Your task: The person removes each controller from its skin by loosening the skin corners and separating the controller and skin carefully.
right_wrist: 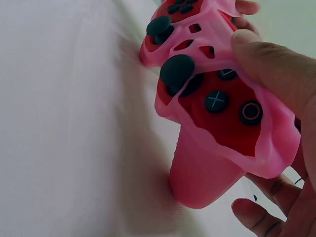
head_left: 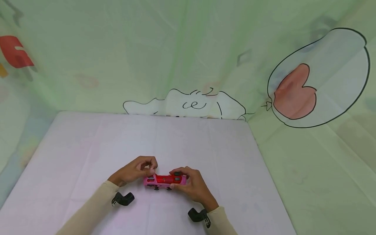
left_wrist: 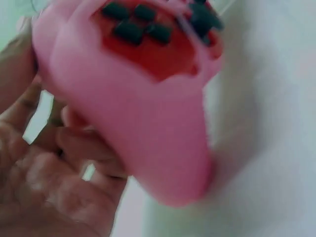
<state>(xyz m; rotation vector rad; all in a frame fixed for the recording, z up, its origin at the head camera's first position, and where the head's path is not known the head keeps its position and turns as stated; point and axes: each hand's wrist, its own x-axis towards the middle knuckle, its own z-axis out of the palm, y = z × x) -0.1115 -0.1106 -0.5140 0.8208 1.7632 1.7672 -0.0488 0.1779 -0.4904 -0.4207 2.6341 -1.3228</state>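
A red game controller [head_left: 165,179] in a pink silicone cover [right_wrist: 224,157] is held between both hands just over the white surface. My left hand [head_left: 136,170] pinches its left end, thumb and fingers at the edge of the cover. My right hand [head_left: 194,185] grips the other end, the thumb on the cover and the fingers behind, partly hidden. In the right wrist view, the dark thumbstick [right_wrist: 177,70] and round button [right_wrist: 216,100] show through the cover's openings. In the left wrist view, the dark direction buttons [left_wrist: 129,31] and a pink handle [left_wrist: 168,148] face the camera.
A white cloth-covered table [head_left: 188,140] lies under the hands. Green curtains [head_left: 147,49] with drawn figures stand behind and at the sides. Each wrist wears a black camera, one on the left [head_left: 123,198] and one on the right [head_left: 198,215].
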